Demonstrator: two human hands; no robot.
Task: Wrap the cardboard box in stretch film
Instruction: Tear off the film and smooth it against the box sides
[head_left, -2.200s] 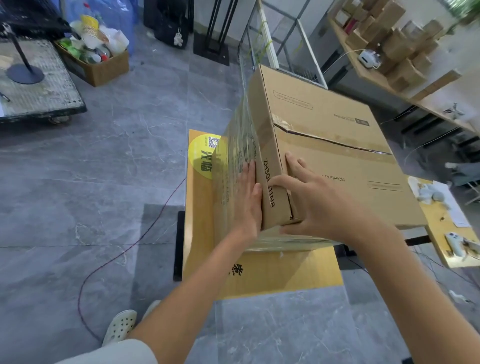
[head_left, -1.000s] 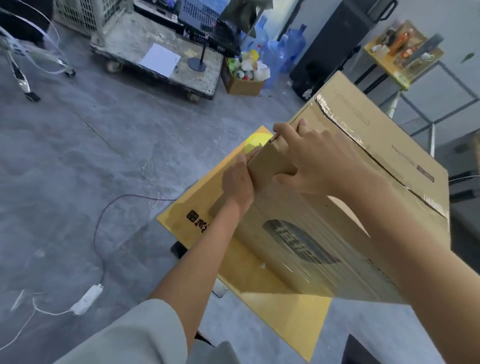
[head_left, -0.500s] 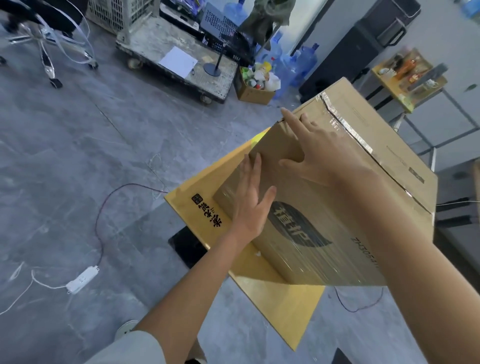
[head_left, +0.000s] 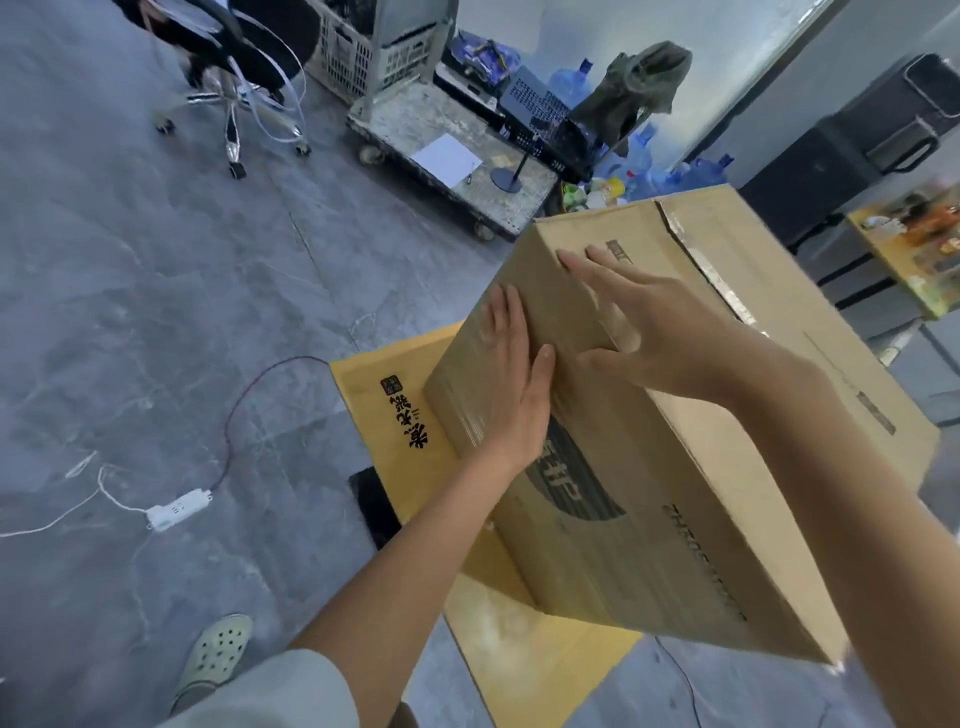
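At the bottom left of the frame a pale perforated shoe (head_left: 215, 652) stands on the grey floor (head_left: 130, 312), beside a light sleeve (head_left: 280, 696). Just above, the yellow surface (head_left: 524, 670) carries the cardboard box (head_left: 675, 545), which fills the centre and right. Stretch film (head_left: 462, 405) shows as glossy ridged bands over the box's near side. The left hand (head_left: 511, 384) lies flat on that filmed side close to the box's left corner, its fingers (head_left: 506, 322) straight and together, holding nothing. The right hand (head_left: 660, 332) sits higher on the same side, fingers (head_left: 597, 275) spread wide with their tips at the box's top edge and the thumb splayed, gripping nothing. Left of the surface a white power strip (head_left: 179, 509) lies on the floor. Farther off, at upper centre, a wheeled cart (head_left: 405, 111) carries a white sheet (head_left: 447, 158), and an office chair (head_left: 228, 67) stands at upper left.
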